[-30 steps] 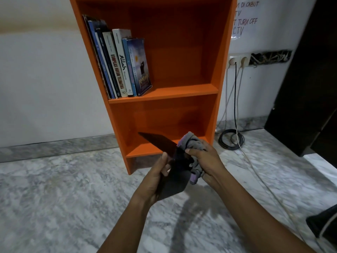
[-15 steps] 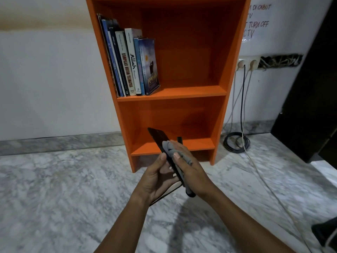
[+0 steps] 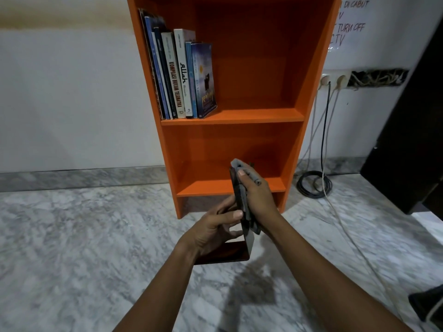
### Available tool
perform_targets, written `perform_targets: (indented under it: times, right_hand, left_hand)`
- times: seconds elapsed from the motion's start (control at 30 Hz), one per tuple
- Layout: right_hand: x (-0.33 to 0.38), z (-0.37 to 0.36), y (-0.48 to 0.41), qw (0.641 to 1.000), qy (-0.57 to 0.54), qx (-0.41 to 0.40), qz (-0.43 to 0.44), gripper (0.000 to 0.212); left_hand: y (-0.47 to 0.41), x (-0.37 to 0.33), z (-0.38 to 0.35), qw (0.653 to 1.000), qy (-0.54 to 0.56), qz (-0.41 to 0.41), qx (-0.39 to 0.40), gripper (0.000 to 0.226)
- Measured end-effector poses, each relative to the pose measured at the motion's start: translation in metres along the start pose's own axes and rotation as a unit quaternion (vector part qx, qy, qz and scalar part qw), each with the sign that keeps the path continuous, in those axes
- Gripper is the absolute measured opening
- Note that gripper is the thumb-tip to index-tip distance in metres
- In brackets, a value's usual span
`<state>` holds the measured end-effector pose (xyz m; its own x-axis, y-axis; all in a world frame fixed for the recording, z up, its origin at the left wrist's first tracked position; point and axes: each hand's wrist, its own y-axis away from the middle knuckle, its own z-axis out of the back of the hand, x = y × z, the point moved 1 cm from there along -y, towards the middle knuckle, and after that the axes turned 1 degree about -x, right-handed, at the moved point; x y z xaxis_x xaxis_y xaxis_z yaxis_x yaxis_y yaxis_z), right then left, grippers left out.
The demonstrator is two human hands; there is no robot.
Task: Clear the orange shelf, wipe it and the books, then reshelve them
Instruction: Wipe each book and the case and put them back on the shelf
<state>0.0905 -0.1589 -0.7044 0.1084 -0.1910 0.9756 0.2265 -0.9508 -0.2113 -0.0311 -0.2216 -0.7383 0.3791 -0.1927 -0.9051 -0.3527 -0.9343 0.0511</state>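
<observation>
The orange shelf point(image 3: 239, 115) stands against the wall on the marble floor. Several books point(image 3: 182, 75) lean upright at the left of its upper level; the lower level point(image 3: 208, 186) holds nothing I can see. In front of the shelf my left hand point(image 3: 213, 232) grips a black L-shaped bookend point(image 3: 227, 255), its upright plate pointing up. My right hand point(image 3: 257, 200) holds a grey cloth point(image 3: 241, 167) wrapped over that upright plate, thumb on the near side.
Coiled cables point(image 3: 314, 185) lie on the floor right of the shelf and run up to a wall socket point(image 3: 333, 80). A dark cabinet point(image 3: 412, 140) stands at the right. A dark object point(image 3: 429, 305) sits at the lower right edge.
The bookend has turned from lying slanted to standing upright in my left hand. My right hand with the cloth has slid along its plate, towards the top edge.
</observation>
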Motion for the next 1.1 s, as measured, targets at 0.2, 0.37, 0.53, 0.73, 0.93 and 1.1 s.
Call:
perform_targets:
  times: [0.2, 0.37, 0.53, 0.73, 0.93, 1.1]
  right_hand:
    - [-0.022, 0.01, 0.006, 0.998, 0.038, -0.036, -0.03, 0.029]
    - [-0.025, 0.028, 0.011, 0.993, 0.102, -0.007, -0.061, 0.032]
    - [0.001, 0.039, 0.024, 0.981, 0.168, -0.093, -0.011, 0.028]
    - [0.074, 0.025, 0.017, 0.993, 0.058, 0.084, 0.058, 0.055]
    - [0.117, 0.014, -0.029, 0.966, 0.19, 0.037, 0.173, 0.051]
    - [0.13, -0.001, -0.081, 0.92, 0.286, -0.099, 0.249, 0.062]
  left_hand:
    - [-0.004, -0.007, 0.001, 0.998, 0.063, -0.02, 0.01, 0.087]
    - [-0.002, -0.022, -0.001, 0.993, 0.111, -0.039, 0.013, 0.085]
    - [-0.006, -0.028, -0.004, 0.986, 0.16, -0.047, -0.017, 0.105]
    - [-0.023, -0.105, -0.002, 0.994, 0.001, -0.084, -0.063, 0.087]
    - [-0.048, -0.192, -0.026, 0.982, -0.153, -0.078, -0.083, 0.097]
    - [-0.082, -0.24, -0.022, 0.956, -0.247, -0.108, -0.113, 0.094]
